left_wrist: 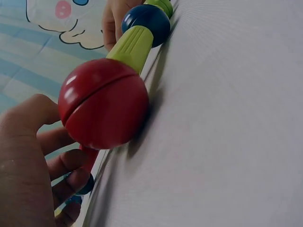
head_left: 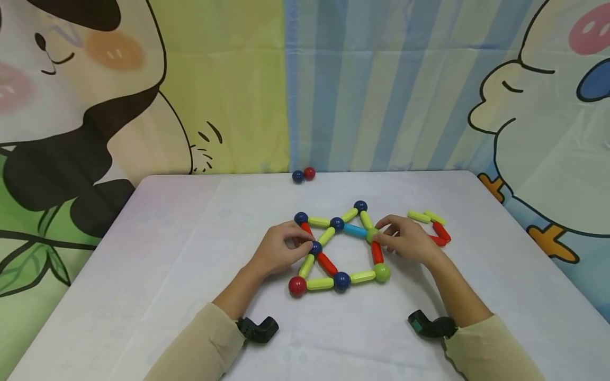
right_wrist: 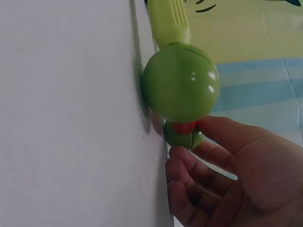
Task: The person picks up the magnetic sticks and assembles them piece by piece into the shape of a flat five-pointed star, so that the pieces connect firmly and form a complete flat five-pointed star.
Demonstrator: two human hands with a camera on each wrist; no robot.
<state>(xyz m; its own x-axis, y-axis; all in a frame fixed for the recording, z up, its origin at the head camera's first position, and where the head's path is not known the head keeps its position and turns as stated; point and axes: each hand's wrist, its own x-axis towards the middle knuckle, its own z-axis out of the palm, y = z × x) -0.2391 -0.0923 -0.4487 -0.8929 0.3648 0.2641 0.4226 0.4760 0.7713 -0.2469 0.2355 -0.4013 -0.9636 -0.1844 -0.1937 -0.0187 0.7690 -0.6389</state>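
A flat frame of magnetic rods and balls lies mid-table on the white table. My left hand pinches a dark blue ball on the frame's left side, where red and yellow-green rods meet. My right hand pinches a green ball at the right end of the light blue rod. The left wrist view shows the red corner ball close up, with curled left fingers beside it. In the right wrist view the green corner ball fills the middle, and the right thumb touches the farther green ball.
Two loose balls, blue and red, sit at the table's far edge. A small heap of spare yellow-green and red rods lies just right of my right hand. A cartoon cloth backdrop hangs behind the table.
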